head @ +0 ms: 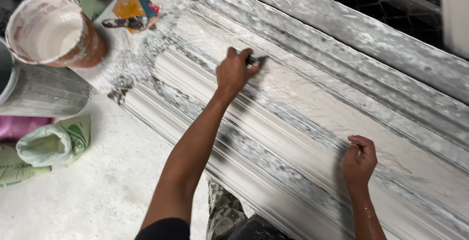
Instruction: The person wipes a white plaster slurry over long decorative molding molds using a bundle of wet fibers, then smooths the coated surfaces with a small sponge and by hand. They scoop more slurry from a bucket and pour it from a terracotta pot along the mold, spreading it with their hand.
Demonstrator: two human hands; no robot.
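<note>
While my left hand (233,72) reaches out over the long white mould (312,122), its grip is closed round a small dark tool (255,60), whose tip touches the wet plaster surface near the far part of the mould. I cannot tell what kind of tool it is; only a short dark end shows past the fingers. My right hand (359,161) rests nearer to me on a ridge of the mould, fingers curled into a loose fist; I cannot tell whether it has hold of anything. The mould runs slantwise from upper left to lower right, with stepped ridges and grey smears. At its far left end stands a bucket (51,30) with white mix inside, and just beside it lies a scraper (128,22). On the floor (97,191), well apart from both hands, lie sacks (51,144).
</note>
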